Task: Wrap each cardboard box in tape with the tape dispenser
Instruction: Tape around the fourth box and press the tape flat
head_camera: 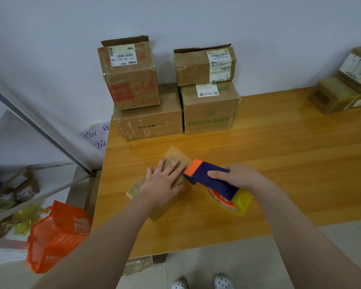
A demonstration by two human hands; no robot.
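A small cardboard box (176,156) lies on the wooden table (279,153), near its left front. My left hand (163,182) presses flat on the box's top with fingers spread and straight. My right hand (238,176) grips the tape dispenser (215,180), which is purple with an orange front and a yellow guard over the roll. The dispenser's orange end touches the right edge of the box, beside my left fingertips. Most of the box is hidden under my left hand.
Several taped cardboard boxes (150,119) are stacked at the back of the table against the wall, and more boxes (340,88) sit at the far right. An orange bag (56,234) stands on the floor left of the table, beside a metal rack (40,126).
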